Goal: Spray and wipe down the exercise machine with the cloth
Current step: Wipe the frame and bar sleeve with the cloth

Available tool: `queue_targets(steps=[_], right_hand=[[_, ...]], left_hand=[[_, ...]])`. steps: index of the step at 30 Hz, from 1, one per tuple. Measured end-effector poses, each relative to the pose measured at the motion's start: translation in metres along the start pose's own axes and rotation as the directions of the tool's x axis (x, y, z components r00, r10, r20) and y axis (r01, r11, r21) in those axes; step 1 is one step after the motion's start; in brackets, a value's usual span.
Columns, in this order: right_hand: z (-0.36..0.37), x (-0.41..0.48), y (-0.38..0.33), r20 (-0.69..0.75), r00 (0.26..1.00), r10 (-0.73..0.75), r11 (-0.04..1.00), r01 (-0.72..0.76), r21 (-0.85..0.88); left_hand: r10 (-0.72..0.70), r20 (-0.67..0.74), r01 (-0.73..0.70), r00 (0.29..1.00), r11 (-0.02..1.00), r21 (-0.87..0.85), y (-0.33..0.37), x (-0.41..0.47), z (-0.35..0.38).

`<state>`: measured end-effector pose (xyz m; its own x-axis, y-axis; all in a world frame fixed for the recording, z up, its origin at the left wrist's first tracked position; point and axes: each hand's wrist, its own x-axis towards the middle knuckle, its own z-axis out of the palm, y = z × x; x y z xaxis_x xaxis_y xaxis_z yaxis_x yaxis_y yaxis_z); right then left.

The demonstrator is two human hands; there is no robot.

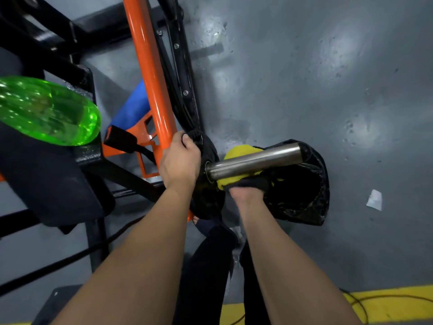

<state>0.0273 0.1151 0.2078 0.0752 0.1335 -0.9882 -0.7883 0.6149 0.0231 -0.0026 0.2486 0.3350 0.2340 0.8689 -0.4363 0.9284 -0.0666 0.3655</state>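
Directly below the head camera, two bare forearms reach down toward an exercise machine standing on a grey floor (pixel 304 78). The left hand (pixel 180 160) is curled round the lower end of a slanting orange frame tube (pixel 150 78), its fingertips touching a black rounded cover beside the tube. Just to its right, a short steel bar (pixel 255 160) sticks out sideways, its free end over an open black bin bag (pixel 302 195) on the floor. A yellow cloth (pixel 241 151) is wrapped round the bar near its base. The right hand (pixel 246 195) grips the cloth from beneath, with its fingers mostly hidden in the folds. At the left edge, a translucent green spray bottle (pixel 46 111) lies on a black padded part of the machine, well apart from both hands. A blue roller (pixel 136 106) shows behind the orange tube. Open floor spreads to the right, bare except for a white paper scrap (pixel 374 200). A yellow floor stripe (pixel 386 303) crossed by a thin cable runs along the bottom edge.
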Motion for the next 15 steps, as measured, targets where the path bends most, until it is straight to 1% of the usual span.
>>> queue_targets(steps=[1, 2, 3, 4, 5, 6, 7, 8, 9, 10, 11, 12, 13, 14, 15], right_hand=[[0.003, -0.013, -0.005, 0.078, 0.997, -0.021, 0.999, 0.018, 0.047], [0.006, -0.030, -0.011, 0.161, 0.987, -0.018, 0.991, -0.005, 0.137], [0.010, -0.044, -0.025, 0.178, 0.984, -0.023, 0.975, -0.018, 0.221], [0.011, -0.051, -0.042, 0.157, 0.987, -0.034, 0.948, -0.018, 0.318], [0.009, -0.056, -0.056, 0.044, 0.997, -0.065, 0.933, 0.045, 0.357], [0.009, -0.060, -0.073, -0.009, 0.994, -0.105, 0.925, 0.101, 0.366], [0.010, -0.060, -0.089, -0.012, 0.987, -0.159, 0.947, 0.156, 0.279], [0.011, -0.056, -0.102, 0.010, 0.956, -0.295, 0.952, 0.292, 0.095], [0.017, -0.056, -0.111, 0.107, 0.922, -0.372, 0.928, 0.369, 0.046], [0.018, -0.052, -0.120, 0.217, 0.907, -0.361, 0.930, 0.333, 0.152], [0.019, -0.052, -0.123, 0.144, 0.870, -0.472, 0.878, 0.450, 0.162], [0.022, -0.055, -0.113, -0.006, 0.858, -0.513, 0.853, 0.511, 0.111], [0.022, -0.053, -0.102, -0.123, 0.861, -0.493, 0.858, 0.505, 0.093], [0.020, -0.054, -0.086, -0.157, 0.875, -0.458, 0.876, 0.474, 0.087], [0.019, -0.054, -0.069, -0.174, 0.897, -0.406, 0.907, 0.419, 0.042]], left_hand=[[-0.001, -0.004, 0.001, 1.000, 1.000, 0.004, 0.000, 0.000, 0.000], [0.001, -0.006, -0.001, 1.000, 1.000, 0.007, 0.000, 0.000, 0.000], [0.008, -0.010, -0.008, 1.000, 1.000, 0.007, 0.000, 0.000, 0.000], [0.012, -0.010, -0.012, 1.000, 1.000, 0.009, -0.001, 0.001, 0.000], [0.013, -0.008, -0.013, 1.000, 1.000, 0.011, -0.002, 0.003, 0.001], [0.013, -0.005, -0.013, 1.000, 1.000, 0.013, -0.004, 0.004, 0.001], [0.018, 0.000, -0.018, 1.000, 1.000, 0.013, -0.005, 0.006, 0.002], [0.020, 0.005, -0.020, 1.000, 1.000, 0.013, -0.006, 0.006, 0.002], [0.019, 0.002, -0.019, 1.000, 1.000, 0.014, -0.007, 0.005, 0.002], [0.019, -0.002, -0.019, 1.000, 1.000, 0.015, -0.007, 0.005, 0.002], [0.018, 0.002, -0.018, 1.000, 1.000, 0.013, -0.005, 0.003, 0.002], [0.014, 0.001, -0.014, 1.000, 1.000, 0.018, -0.006, 0.004, 0.001], [0.012, 0.002, -0.012, 1.000, 1.000, 0.022, -0.005, 0.003, 0.000], [0.016, -0.003, -0.016, 1.000, 1.000, 0.022, -0.004, 0.002, 0.000], [0.020, 0.002, -0.020, 1.000, 0.999, 0.025, -0.003, 0.001, 0.000]])
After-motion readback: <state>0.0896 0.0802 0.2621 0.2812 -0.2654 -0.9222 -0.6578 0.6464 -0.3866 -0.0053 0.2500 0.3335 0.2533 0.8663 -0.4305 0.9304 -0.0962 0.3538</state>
